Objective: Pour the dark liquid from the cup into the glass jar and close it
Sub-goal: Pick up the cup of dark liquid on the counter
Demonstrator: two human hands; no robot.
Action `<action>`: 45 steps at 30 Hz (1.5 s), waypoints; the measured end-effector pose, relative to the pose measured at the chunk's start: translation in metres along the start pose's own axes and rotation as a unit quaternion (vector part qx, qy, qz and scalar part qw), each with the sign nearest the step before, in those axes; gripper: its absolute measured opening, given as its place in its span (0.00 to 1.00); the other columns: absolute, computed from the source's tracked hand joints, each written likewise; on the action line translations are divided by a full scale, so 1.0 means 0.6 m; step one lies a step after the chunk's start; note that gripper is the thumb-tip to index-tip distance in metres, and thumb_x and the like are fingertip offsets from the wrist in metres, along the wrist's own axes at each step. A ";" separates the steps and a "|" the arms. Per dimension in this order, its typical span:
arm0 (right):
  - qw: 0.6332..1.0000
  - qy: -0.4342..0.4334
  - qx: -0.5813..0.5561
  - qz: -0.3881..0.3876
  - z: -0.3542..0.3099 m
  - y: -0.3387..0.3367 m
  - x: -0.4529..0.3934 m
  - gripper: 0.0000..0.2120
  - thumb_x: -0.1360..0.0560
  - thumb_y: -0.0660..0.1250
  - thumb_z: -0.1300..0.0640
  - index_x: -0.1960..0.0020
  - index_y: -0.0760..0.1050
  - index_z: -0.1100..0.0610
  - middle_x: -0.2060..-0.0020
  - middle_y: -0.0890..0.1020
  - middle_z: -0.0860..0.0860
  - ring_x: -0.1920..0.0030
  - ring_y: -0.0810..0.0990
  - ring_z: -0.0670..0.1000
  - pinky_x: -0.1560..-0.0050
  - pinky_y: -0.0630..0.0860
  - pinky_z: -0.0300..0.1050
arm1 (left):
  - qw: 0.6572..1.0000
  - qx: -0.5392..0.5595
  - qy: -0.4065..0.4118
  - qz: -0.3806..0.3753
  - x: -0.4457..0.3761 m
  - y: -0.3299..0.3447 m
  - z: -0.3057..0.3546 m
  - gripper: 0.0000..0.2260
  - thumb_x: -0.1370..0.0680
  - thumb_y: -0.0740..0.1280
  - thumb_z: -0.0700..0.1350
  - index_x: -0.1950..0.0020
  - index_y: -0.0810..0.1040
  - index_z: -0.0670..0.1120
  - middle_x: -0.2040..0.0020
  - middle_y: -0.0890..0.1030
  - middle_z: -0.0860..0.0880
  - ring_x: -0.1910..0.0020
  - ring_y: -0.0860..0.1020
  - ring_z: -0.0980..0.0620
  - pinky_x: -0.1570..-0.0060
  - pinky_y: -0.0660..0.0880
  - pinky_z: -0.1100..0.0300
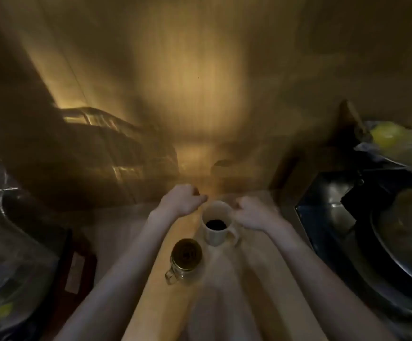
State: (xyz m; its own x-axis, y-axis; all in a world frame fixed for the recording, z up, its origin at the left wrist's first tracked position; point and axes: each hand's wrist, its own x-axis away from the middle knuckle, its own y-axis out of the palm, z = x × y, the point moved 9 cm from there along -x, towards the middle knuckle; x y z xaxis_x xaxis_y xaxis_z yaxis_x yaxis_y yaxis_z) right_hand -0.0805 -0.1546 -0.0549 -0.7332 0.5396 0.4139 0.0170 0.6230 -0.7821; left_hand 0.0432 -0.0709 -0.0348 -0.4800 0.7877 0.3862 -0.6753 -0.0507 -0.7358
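A white cup (218, 236) with dark liquid in its bottom stands on the wooden counter (175, 303), handle pointing to the right. Just in front of it and to the left sits a small glass jar (185, 263) with a handle and a gold lid on top. My left hand (181, 200) hovers beyond the cup on its left, fingers curled with nothing in them. My right hand (254, 214) hangs to the right of the cup's rim, fingers curled, holding nothing. The picture is dim and blurred.
A dish rack (116, 148) stands at the back left against the wall. A sink with a metal pan (406, 237) lies at the right, with a yellow sponge (384, 135) above it. Plastic-wrapped items (8, 267) lie at the left.
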 end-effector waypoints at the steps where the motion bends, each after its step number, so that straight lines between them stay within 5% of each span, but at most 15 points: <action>1: 1.000 0.014 0.016 0.019 0.008 0.011 -0.001 0.16 0.24 0.61 0.50 0.48 0.77 0.62 0.53 0.82 0.58 0.53 0.79 0.58 0.58 0.72 0.46 | 1.000 -0.003 -0.012 -0.001 -0.003 0.016 -0.011 0.20 0.24 0.59 0.54 0.46 0.78 0.39 0.50 0.82 0.41 0.51 0.80 0.43 0.47 0.77 0.46; 8: 0.992 0.100 -0.049 0.066 0.076 0.102 -0.023 0.16 0.24 0.62 0.53 0.40 0.68 0.62 0.44 0.77 0.58 0.43 0.76 0.60 0.50 0.73 0.48 | 0.989 0.120 -0.081 0.027 -0.018 0.102 -0.076 0.26 0.23 0.57 0.53 0.30 0.63 0.40 0.32 0.71 0.38 0.35 0.71 0.39 0.39 0.67 0.52; 12: 0.971 0.104 -0.196 0.087 0.091 0.142 -0.025 0.04 0.23 0.63 0.58 0.49 0.75 0.55 0.44 0.76 0.61 0.43 0.76 0.61 0.50 0.72 0.46 | 0.954 0.282 -0.103 -0.012 -0.028 0.131 -0.097 0.26 0.23 0.54 0.57 0.28 0.64 0.45 0.26 0.65 0.44 0.29 0.64 0.44 0.33 0.60 0.51; 15: 0.929 0.139 -0.319 0.126 0.114 0.156 -0.023 0.05 0.24 0.65 0.60 0.49 0.75 0.58 0.51 0.79 0.57 0.51 0.76 0.54 0.56 0.67 0.40 | 0.937 0.338 -0.086 -0.031 -0.031 0.133 -0.090 0.24 0.21 0.50 0.55 0.28 0.62 0.47 0.25 0.63 0.45 0.27 0.61 0.46 0.31 0.57 0.50; 26: 0.891 0.127 -0.403 0.164 0.153 0.162 -0.030 0.14 0.25 0.63 0.64 0.68 0.71 0.53 0.69 0.75 0.49 0.62 0.73 0.51 0.61 0.67 0.43 | 0.920 0.381 -0.060 -0.066 -0.044 0.135 -0.049 0.27 0.21 0.48 0.58 0.26 0.58 0.45 0.24 0.60 0.47 0.25 0.58 0.48 0.26 0.52 0.47; 29: 0.849 0.140 -0.462 0.215 0.173 0.143 -0.009 0.17 0.28 0.60 0.69 0.72 0.71 0.54 0.71 0.76 0.50 0.62 0.74 0.52 0.58 0.69 0.44 | 0.902 0.424 -0.058 -0.053 -0.035 0.145 -0.030 0.27 0.22 0.51 0.57 0.27 0.60 0.44 0.25 0.63 0.46 0.27 0.61 0.49 0.27 0.55 0.47; 32: 0.784 0.142 -0.541 0.269 0.189 0.124 0.025 0.17 0.30 0.56 0.73 0.74 0.67 0.58 0.74 0.70 0.53 0.69 0.68 0.50 0.65 0.66 0.40 | 0.888 0.452 -0.065 -0.051 -0.013 0.170 -0.013 0.26 0.22 0.53 0.57 0.28 0.62 0.45 0.27 0.66 0.47 0.28 0.64 0.49 0.29 0.59 0.49; 38: 0.716 0.176 -0.607 0.298 0.240 0.143 0.087 0.20 0.29 0.57 0.65 0.79 0.68 0.54 0.79 0.69 0.50 0.72 0.66 0.51 0.65 0.64 0.44 | 0.846 0.526 -0.083 -0.038 0.061 0.235 -0.002 0.23 0.22 0.55 0.54 0.30 0.66 0.45 0.29 0.69 0.47 0.29 0.65 0.50 0.28 0.59 0.50; 45: 0.757 0.184 -0.544 0.312 0.269 0.183 0.154 0.19 0.24 0.54 0.66 0.73 0.64 0.56 0.73 0.67 0.54 0.68 0.66 0.52 0.64 0.64 0.46 | 0.821 0.559 -0.089 -0.074 0.129 0.308 0.002 0.21 0.21 0.51 0.51 0.30 0.65 0.46 0.30 0.68 0.51 0.29 0.63 0.54 0.33 0.56 0.57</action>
State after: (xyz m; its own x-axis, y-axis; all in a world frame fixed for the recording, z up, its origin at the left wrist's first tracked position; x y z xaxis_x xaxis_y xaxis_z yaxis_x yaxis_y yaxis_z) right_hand -0.2563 -0.1279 -0.1778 -0.1157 0.9177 0.3800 0.9784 0.1712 -0.1156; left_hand -0.1195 -0.0201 -0.1404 -0.3527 0.7387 0.5744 -0.7784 -0.5723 0.2580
